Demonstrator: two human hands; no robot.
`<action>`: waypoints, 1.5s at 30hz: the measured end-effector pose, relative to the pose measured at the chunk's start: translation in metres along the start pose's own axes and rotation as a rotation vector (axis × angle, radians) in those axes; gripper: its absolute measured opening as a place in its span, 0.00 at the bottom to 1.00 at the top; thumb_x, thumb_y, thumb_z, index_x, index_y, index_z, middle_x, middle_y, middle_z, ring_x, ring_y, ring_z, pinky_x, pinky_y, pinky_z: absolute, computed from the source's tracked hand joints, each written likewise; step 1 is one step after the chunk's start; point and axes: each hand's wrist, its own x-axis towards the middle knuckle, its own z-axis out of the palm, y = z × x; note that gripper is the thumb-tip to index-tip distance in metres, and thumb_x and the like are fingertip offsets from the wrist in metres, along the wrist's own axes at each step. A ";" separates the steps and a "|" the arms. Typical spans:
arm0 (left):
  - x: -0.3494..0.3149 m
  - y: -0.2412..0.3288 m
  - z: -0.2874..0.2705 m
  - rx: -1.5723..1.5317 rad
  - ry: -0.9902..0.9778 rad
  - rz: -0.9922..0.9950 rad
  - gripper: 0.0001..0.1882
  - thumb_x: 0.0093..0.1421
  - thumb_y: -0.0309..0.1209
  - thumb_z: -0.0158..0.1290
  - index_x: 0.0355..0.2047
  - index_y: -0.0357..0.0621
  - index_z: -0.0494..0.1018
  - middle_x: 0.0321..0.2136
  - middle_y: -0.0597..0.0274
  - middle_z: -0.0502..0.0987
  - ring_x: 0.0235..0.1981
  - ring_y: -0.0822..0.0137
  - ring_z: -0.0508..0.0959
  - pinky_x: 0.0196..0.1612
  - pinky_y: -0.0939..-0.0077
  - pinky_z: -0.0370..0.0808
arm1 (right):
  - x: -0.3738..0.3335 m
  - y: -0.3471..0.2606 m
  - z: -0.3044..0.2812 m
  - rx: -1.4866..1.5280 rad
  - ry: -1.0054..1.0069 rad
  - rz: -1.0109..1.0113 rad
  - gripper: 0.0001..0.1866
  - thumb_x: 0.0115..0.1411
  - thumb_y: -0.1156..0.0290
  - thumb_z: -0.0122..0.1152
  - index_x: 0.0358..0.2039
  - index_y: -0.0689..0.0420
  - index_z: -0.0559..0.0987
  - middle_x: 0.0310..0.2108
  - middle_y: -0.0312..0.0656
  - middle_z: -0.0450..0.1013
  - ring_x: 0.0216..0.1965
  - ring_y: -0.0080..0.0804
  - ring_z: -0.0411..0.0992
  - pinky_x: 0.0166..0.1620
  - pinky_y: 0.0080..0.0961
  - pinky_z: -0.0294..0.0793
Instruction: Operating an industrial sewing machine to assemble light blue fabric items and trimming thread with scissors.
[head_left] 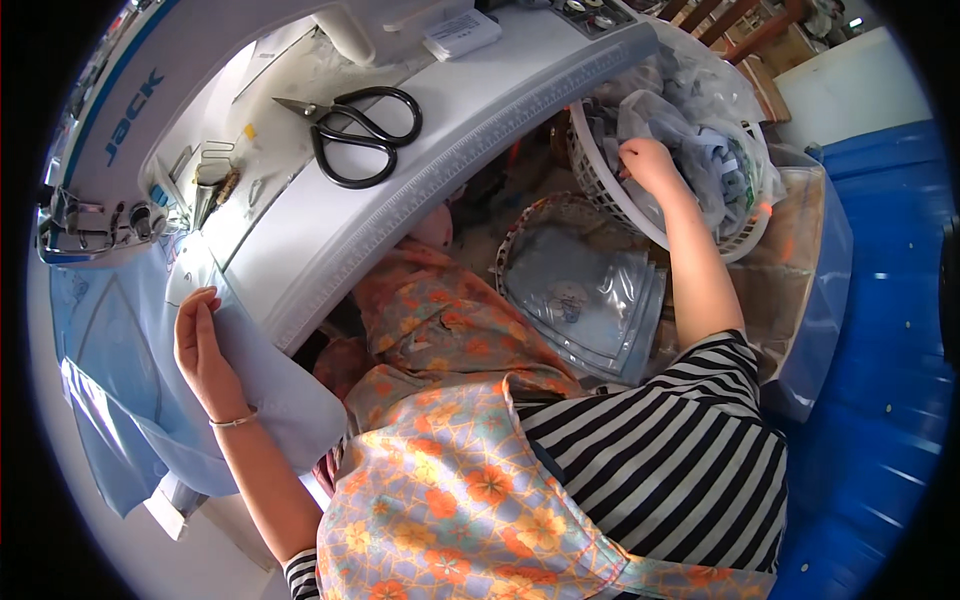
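Observation:
At the left, a light blue cloth (270,390) lies under the sewing machine's needle area and hangs over the table's near edge. My left hand (205,345) is closed at the cloth's edge, fingers together, just in front of the machine head (105,215). Out to the right, my right hand (652,168) reaches over a white plastic basket (615,200). Its fingers are curled shut; what they hold, if anything, is hidden. Beside that hand the basket is heaped with clear plastic bags (665,120) and grey-blue cloth pieces (735,165).
Black-handled scissors (365,140) lie on the white sewing table (440,90), near a ruler strip along its edge. Clear packages with blue cloth (570,290) rest in a second basket by my lap. A clear-lined box (800,280) stands right, beside a blue surface (880,330).

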 end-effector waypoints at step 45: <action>0.001 0.000 0.000 0.105 -0.056 0.035 0.11 0.68 0.26 0.43 0.40 0.34 0.75 0.41 0.64 0.76 0.41 0.75 0.72 0.50 0.81 0.69 | -0.055 0.082 -0.051 0.141 0.361 0.252 0.10 0.58 0.68 0.58 0.36 0.59 0.82 0.26 0.39 0.79 0.26 0.26 0.77 0.29 0.22 0.73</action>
